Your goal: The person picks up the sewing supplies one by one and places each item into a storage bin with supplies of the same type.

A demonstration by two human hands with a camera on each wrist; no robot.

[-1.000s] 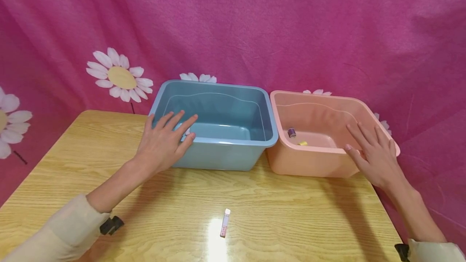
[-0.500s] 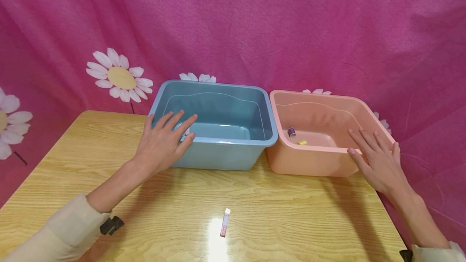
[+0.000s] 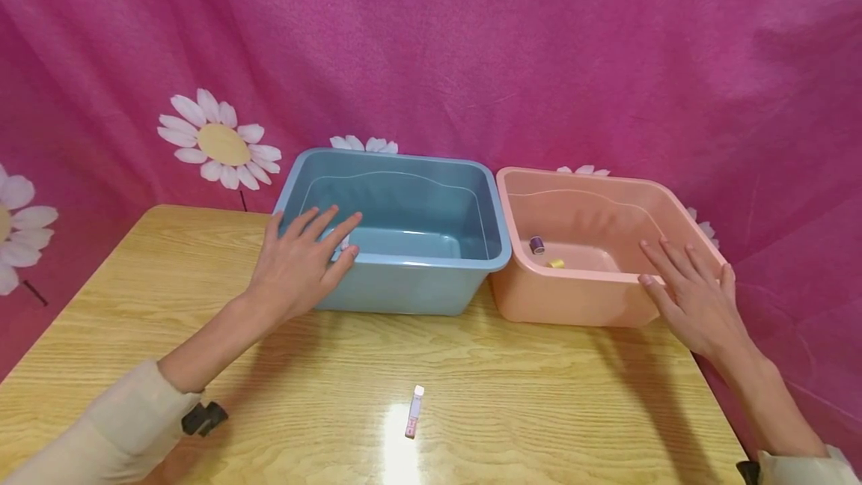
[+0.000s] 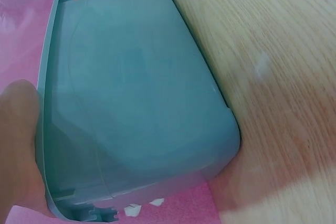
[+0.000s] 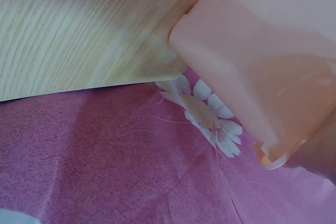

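My left hand (image 3: 294, 266) lies over the front left corner of a blue plastic tub (image 3: 404, 287), fingers spread and straight. Its palm hides part of the rim, and a small white item (image 3: 346, 242) shows inside the tub beside the thumb. At the front right corner of a pink tub (image 3: 579, 298), my right hand (image 3: 700, 309) is spread with nothing in its grasp. A purple thread spool (image 3: 536, 245) and a small yellow piece (image 3: 555, 263), perhaps another spool, lie at the left inside the pink tub.
A small slim pink-and-white item (image 3: 414, 412) lies on the wooden table (image 3: 337, 380) near the front, beside a bright glare. The tubs stand side by side against a magenta curtain (image 3: 431, 58) printed with white daisies.
My right hand has shifted slightly right and settled at the pink tub's front right corner. The left hand stays in place, and the tubs and small items look unmoved.
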